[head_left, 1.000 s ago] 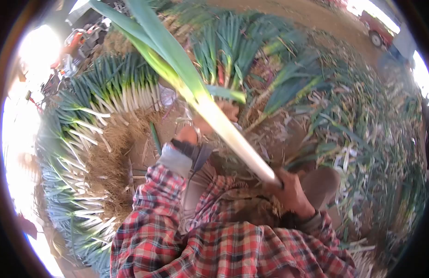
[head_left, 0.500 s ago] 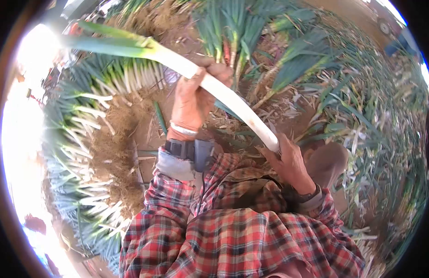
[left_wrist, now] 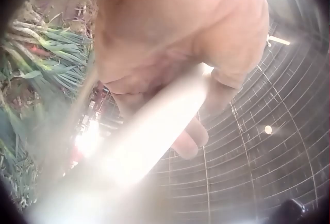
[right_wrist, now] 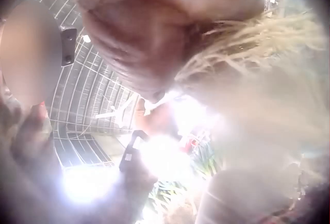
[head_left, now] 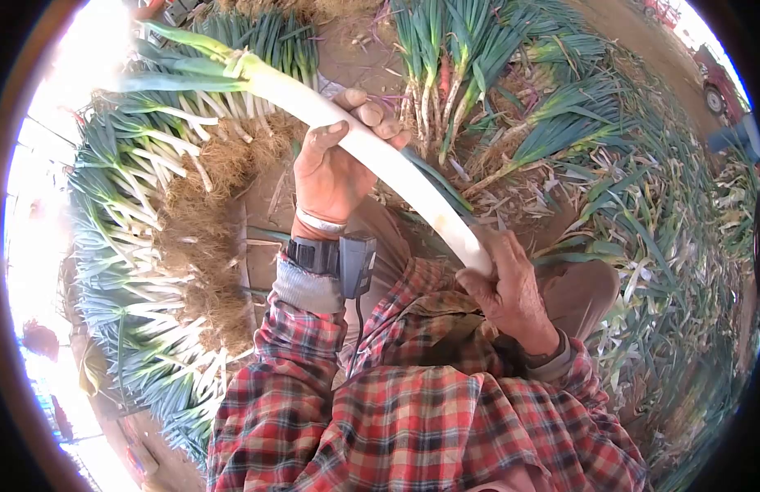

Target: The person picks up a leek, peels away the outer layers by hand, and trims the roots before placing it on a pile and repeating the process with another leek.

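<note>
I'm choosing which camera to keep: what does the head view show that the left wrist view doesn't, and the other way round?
Only the head view shows the right hand holding the leek's lower end, the plaid sleeves and the curved row of leeks with their roots.

Only the left wrist view shows what looks like a gridded roof.

Both show the left hand, the held leek, washed out by glare in the wrist view, and a bunch of leeks with something reddish among them.
</note>
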The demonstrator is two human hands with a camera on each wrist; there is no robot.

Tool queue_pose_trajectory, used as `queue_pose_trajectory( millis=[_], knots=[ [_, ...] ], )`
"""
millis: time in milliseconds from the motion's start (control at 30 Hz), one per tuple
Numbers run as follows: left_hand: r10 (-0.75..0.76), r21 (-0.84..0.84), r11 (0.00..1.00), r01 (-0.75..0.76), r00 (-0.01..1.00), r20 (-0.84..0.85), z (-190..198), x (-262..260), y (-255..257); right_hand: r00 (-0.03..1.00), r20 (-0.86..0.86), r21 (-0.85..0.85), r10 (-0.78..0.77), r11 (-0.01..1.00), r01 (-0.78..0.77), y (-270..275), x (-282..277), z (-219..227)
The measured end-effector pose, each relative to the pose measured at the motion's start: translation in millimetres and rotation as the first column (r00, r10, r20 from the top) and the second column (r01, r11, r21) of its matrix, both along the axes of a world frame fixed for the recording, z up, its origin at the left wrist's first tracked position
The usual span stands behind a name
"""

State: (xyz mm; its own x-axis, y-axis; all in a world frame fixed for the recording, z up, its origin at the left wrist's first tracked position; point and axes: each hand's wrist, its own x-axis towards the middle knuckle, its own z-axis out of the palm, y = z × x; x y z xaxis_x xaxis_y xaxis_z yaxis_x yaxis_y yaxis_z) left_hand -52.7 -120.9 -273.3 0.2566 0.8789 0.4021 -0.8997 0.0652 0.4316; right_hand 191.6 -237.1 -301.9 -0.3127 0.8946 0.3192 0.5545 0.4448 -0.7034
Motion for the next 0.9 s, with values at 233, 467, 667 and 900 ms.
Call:
queue_pose_trajectory(
  millis=[233,467,667,900],
  knots=[
    [0.118,0.018,0.993,-0.117,0.983,-0.142,12.9,2.7,-11.9,0.999,-0.046,0.258,0.007,0.966,0.005,28.3,-30.7,21.3],
    [0.018,0.093,0.996,-0.017,1.000,-0.006,22.7,33.0,-20.6,0.994,0.067,0.349,-0.090,0.935,0.061,34.5,-36.1,26.6],
    [0.278,-0.085,0.953,-0.289,0.952,-0.125,24.7,61.9,-32.6,0.981,0.086,0.439,-0.173,0.891,0.119,32.3,-22.0,23.5],
    [0.280,-0.046,0.957,-0.288,0.951,-0.129,26.4,84.2,-43.2,0.984,0.068,0.432,-0.162,0.894,0.118,25.6,-9.5,28.6]
  ],
)
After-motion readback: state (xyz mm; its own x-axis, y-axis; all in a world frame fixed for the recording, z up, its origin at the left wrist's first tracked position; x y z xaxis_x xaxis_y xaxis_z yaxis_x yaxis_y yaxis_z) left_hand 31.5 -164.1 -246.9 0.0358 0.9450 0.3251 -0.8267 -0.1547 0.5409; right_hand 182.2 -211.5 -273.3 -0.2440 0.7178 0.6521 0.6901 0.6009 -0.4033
